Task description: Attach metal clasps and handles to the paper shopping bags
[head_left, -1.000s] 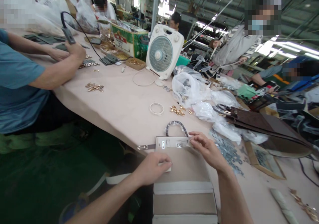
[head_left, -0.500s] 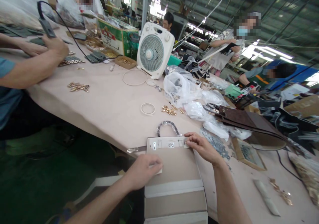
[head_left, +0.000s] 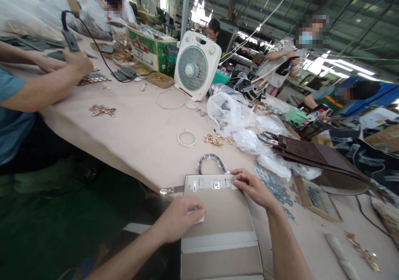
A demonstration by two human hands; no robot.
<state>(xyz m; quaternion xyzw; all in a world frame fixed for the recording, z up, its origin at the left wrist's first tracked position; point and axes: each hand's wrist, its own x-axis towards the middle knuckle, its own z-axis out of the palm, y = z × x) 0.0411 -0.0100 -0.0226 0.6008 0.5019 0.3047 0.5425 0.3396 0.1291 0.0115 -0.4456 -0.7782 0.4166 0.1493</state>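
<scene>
A long work surface covered in pale pink sheeting runs through a factory hall. Near its far edge, a green-and-white printed carton stands beside a white box fan, and a shallow cardboard tray holding gold hardware is set in front of the carton. Clear plastic bags are heaped to the right of the fan, the nearest with dark metal pieces inside. A wood-framed tray containing grey metal parts lies towards the right, just below brown leather panels.

A beige handbag body is laid flat at the near edge of the surface. A dark curved handle lies just beyond its top edge, and a metal-tipped strap projects to its left. The left hand is placed on its lower left part, and the right hand at its top right corner. The fingers of both are curved down onto it, but whether it is gripped cannot be told. Loose gold buckles and a white ring lie nearby.
</scene>
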